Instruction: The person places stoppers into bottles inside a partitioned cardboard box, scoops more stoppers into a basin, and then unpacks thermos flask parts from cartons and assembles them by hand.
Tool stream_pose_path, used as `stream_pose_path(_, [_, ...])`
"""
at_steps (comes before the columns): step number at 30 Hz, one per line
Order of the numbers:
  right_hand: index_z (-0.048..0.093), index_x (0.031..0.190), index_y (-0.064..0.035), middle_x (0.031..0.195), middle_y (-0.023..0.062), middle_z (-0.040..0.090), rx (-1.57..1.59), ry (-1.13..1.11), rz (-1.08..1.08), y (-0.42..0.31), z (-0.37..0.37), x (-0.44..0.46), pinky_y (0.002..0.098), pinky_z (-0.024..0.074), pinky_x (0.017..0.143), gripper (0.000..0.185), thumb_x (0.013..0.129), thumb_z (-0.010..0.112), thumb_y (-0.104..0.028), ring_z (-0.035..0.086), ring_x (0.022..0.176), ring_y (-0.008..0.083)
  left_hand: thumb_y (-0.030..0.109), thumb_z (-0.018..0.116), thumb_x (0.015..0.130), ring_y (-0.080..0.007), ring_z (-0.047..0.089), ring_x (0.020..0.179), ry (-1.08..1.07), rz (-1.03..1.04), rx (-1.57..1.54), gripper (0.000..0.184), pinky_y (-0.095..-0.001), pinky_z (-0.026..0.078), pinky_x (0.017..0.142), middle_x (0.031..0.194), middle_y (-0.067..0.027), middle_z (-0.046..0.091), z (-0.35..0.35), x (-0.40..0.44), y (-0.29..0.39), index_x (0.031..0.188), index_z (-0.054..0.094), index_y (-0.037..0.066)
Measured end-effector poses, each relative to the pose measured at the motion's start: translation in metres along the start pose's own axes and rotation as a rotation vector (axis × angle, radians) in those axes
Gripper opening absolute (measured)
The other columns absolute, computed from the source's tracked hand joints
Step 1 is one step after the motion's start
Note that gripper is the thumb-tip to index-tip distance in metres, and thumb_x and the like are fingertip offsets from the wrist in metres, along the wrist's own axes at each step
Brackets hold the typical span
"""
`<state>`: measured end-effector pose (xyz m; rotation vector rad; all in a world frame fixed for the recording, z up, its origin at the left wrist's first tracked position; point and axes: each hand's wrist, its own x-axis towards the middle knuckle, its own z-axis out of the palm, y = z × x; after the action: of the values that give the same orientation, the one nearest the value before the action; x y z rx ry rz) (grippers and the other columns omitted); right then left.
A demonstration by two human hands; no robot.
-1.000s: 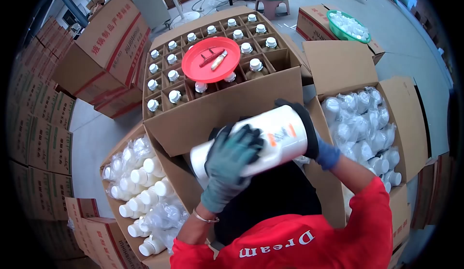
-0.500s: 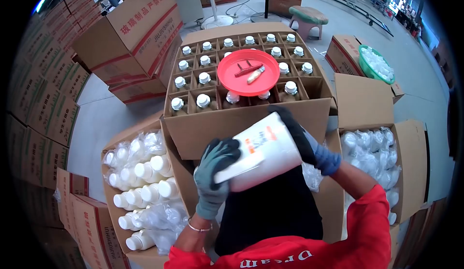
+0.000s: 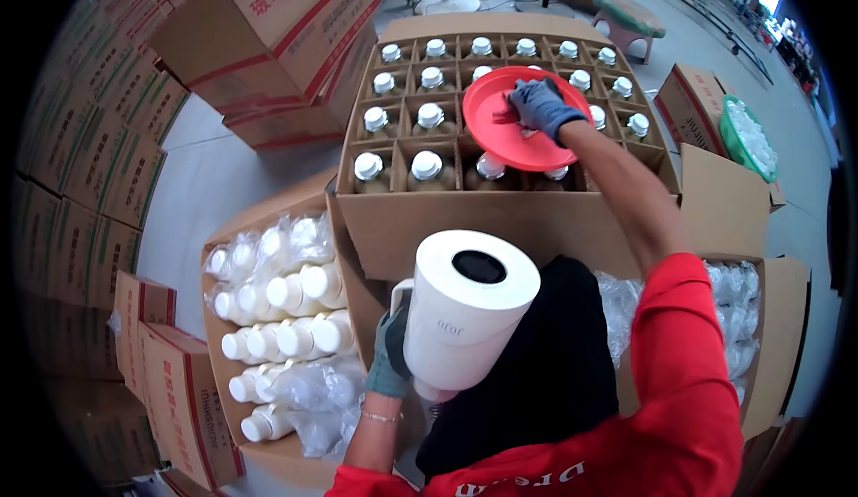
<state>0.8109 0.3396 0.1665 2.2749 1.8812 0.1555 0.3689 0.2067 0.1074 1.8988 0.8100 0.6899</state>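
My left hand (image 3: 393, 354), in a grey-green glove, is closed on a large white jug (image 3: 456, 345) at its handle side. The jug is tilted, with a dark round opening or recess in the end facing up. My right hand (image 3: 541, 106), in a blue-grey glove, reaches into a red round tray (image 3: 487, 144). Its fingers are bent down over small items, and a dark red tool (image 3: 507, 115) shows beside the fingertips. What the fingers hold is mostly hidden. Beneath the tray are capped bottles (image 3: 431, 117) in a divided carton (image 3: 429, 220).
Left of my legs stands a carton of white bottles (image 3: 295, 341) with plastic wrap. Another carton (image 3: 769, 336) at right holds wrapped white items. A green basin (image 3: 749, 138) of white pieces and a stool (image 3: 628, 16) are farther off. Stacked boxes (image 3: 268, 41) rise at left.
My right hand has left the jug and moved up to the red tray. My left hand still holds the jug, now turned end-up and lower. The view has shifted.
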Motion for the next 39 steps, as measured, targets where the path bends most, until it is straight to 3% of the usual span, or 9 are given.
stream_pose_path(4, [0.059, 0.11, 0.0014, 0.092, 0.0102, 0.066, 1.589, 0.302, 0.094, -0.017, -0.047, -0.055, 0.0323, 0.0517, 0.076, 0.036, 0.086, 0.063, -0.025, 0.066, 0.085, 0.0193, 0.013, 0.046, 0.099, -0.0169, 0.062, 0.101, -0.058, 0.067, 0.073, 0.03, -0.0314, 0.05, 0.087, 0.112, -0.0103, 0.065, 0.0, 0.005, -0.022, 0.124, 0.055, 0.0])
stream_pose_path(6, [0.059, 0.109, 0.0027, 0.094, 0.0074, 0.066, 1.909, -0.034, -0.074, -0.024, -0.08, -0.115, 0.0307, 0.0514, 0.08, 0.033, 0.09, 0.063, -0.024, 0.066, 0.089, 0.0169, 0.015, 0.045, 0.1, -0.0164, 0.061, 0.103, -0.119, 0.015, -0.028, 0.031, -0.0307, 0.049, 0.089, 0.115, -0.0096, 0.064, -0.001, 0.007, -0.02, 0.127, 0.053, 0.001])
stream_pose_path(11, [0.061, 0.111, -0.0137, 0.122, 0.0094, 0.053, 0.748, 0.238, -0.939, -0.05, -0.123, -0.219, 0.0488, 0.0351, 0.106, 0.055, 0.058, 0.073, -0.01, 0.048, 0.117, 0.0327, 0.018, 0.052, 0.097, -0.0191, 0.063, 0.101, -0.158, -0.149, -0.532, 0.032, -0.0309, 0.05, 0.087, 0.114, -0.0083, 0.066, 0.009, 0.028, 0.001, 0.122, 0.058, 0.0])
stream_pose_path(15, [0.06, 0.109, -0.014, 0.124, 0.0105, 0.054, 0.559, 0.265, -1.125, -0.057, -0.134, -0.252, 0.0592, 0.0281, 0.108, 0.044, 0.067, 0.074, -0.015, 0.05, 0.117, 0.0317, 0.018, 0.054, 0.096, -0.0162, 0.065, 0.094, -0.229, -0.462, -0.86, 0.028, -0.0296, 0.051, 0.083, 0.106, -0.0066, 0.068, 0.009, 0.045, 0.039, 0.117, 0.061, 0.0])
stream_pose_path(23, [0.059, 0.113, -0.0116, 0.122, 0.0118, 0.053, 0.715, 0.211, -0.836, -0.053, -0.12, -0.286, 0.0502, 0.0384, 0.102, 0.052, 0.063, 0.071, -0.005, 0.05, 0.113, 0.0365, 0.019, 0.051, 0.098, -0.0149, 0.065, 0.091, -0.25, 0.068, -0.214, 0.027, -0.0287, 0.053, 0.081, 0.104, -0.0077, 0.067, 0.004, 0.036, 0.042, 0.114, 0.062, 0.001])
stream_pose_path(27, [0.059, 0.112, -0.0104, 0.124, 0.0121, 0.052, 0.576, 0.186, -0.869, -0.054, -0.12, -0.292, 0.0477, 0.0406, 0.098, 0.053, 0.061, 0.073, -0.007, 0.048, 0.116, 0.0356, 0.009, 0.062, 0.083, -0.0218, 0.067, 0.088, -0.181, -0.149, -0.39, 0.023, -0.0317, 0.052, 0.077, 0.1, -0.011, 0.069, 0.006, 0.034, 0.042, 0.104, 0.067, 0.001])
stream_pose_path(33, [0.059, 0.105, -0.0052, 0.07, 0.0073, 0.06, 1.343, 0.13, -0.216, -0.067, -0.068, -0.297, 0.0337, 0.0518, 0.064, 0.028, 0.086, 0.065, -0.026, 0.063, 0.066, 0.0202, 0.008, 0.06, 0.079, -0.0277, 0.067, 0.09, 0.137, 0.336, 0.202, 0.021, -0.0381, 0.051, 0.085, 0.099, -0.0143, 0.069, -0.002, 0.022, 0.084, 0.097, 0.067, -0.002])
stream_pose_path(37, [0.061, 0.084, -0.0065, 0.061, -0.0027, 0.052, 2.366, -0.95, 0.206, -0.048, -0.056, -0.286, 0.02, 0.0317, 0.037, 0.023, 0.094, 0.054, -0.025, 0.045, 0.046, 0.0043, 0.009, 0.06, 0.076, -0.0304, 0.065, 0.1, 0.283, 0.694, 0.393, 0.016, -0.0456, 0.046, 0.098, 0.103, -0.0121, 0.069, 0.007, 0.019, 0.146, 0.089, 0.066, 0.003])
stream_pose_path(39, [0.056, 0.081, -0.0083, 0.061, -0.0027, 0.05, 2.256, -0.822, 0.313, -0.049, -0.038, -0.289, 0.0188, 0.0304, 0.037, 0.022, 0.094, 0.053, -0.025, 0.043, 0.044, 0.005, 0.008, 0.06, 0.075, -0.0303, 0.065, 0.103, 0.144, 0.841, 0.602, 0.017, -0.0474, 0.045, 0.099, 0.104, -0.0111, 0.069, 0.009, 0.018, 0.176, 0.09, 0.066, 0.004])
